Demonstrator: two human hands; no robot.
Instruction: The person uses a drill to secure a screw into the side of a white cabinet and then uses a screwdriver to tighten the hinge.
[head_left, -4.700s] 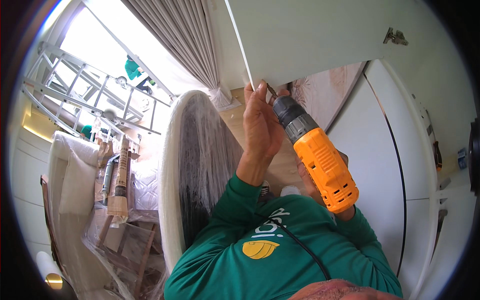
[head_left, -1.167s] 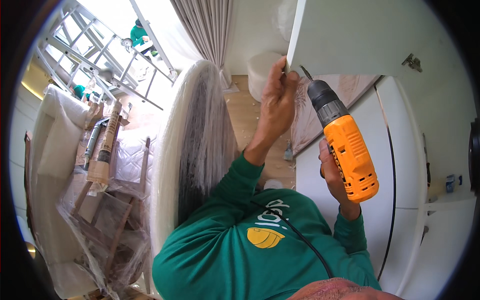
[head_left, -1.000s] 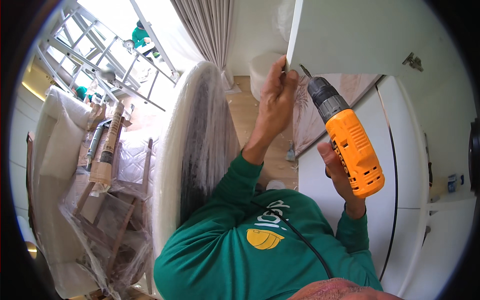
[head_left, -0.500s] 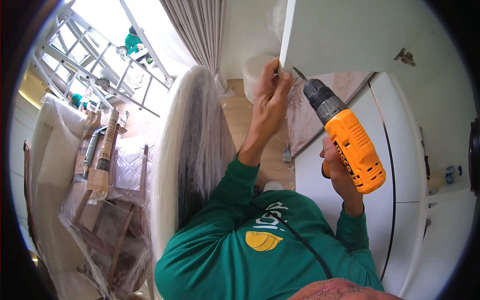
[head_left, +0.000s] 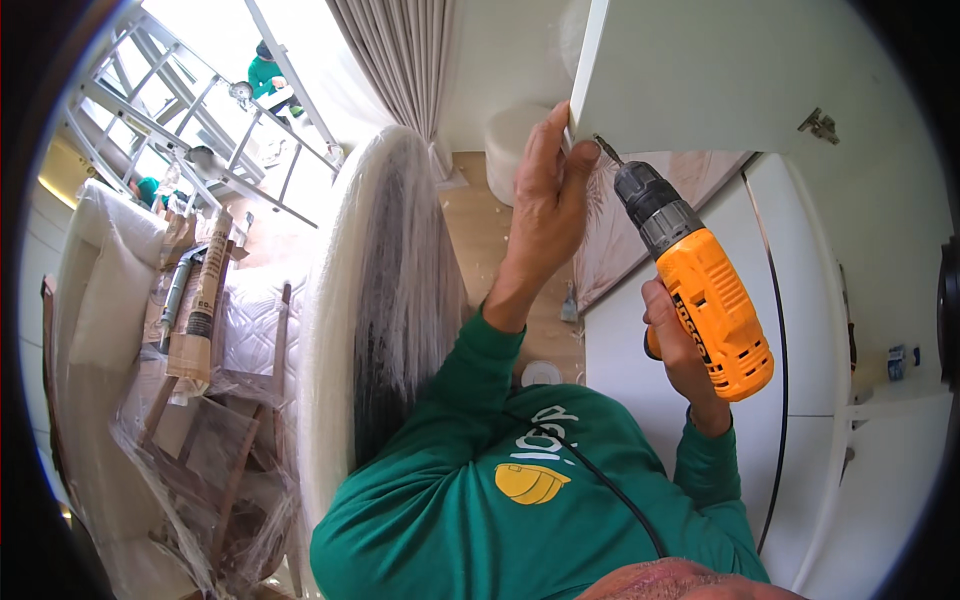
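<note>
My right hand (head_left: pixel 680 345) is wrapped round the handle of an orange and black cordless drill (head_left: pixel 715 310). A thin bit (head_left: pixel 608 149) in its chuck points up-left, its tip at the lower edge of a white door panel (head_left: pixel 690 75), near the corner. Whether the tip touches the panel cannot be made out. My left hand (head_left: pixel 553 190) holds that same corner, with straightened fingers along the side edge and the thumb by the lower edge. A metal hinge (head_left: pixel 820 125) is fixed on the panel's right part.
A plastic-wrapped upright padded piece (head_left: pixel 340 300) stands left of me. Beyond it lie wrapped furniture, a cardboard tube (head_left: pixel 208 290) and a caulking gun (head_left: pixel 178 295). A ladder (head_left: pixel 200 130) and a co-worker in green (head_left: pixel 265 75) are far left. A black cable (head_left: pixel 783 380) crosses the white cabinet surface.
My left hand's fingers have straightened along the panel edge. The drill has shifted slightly right and down in the picture, still held by my right hand.
</note>
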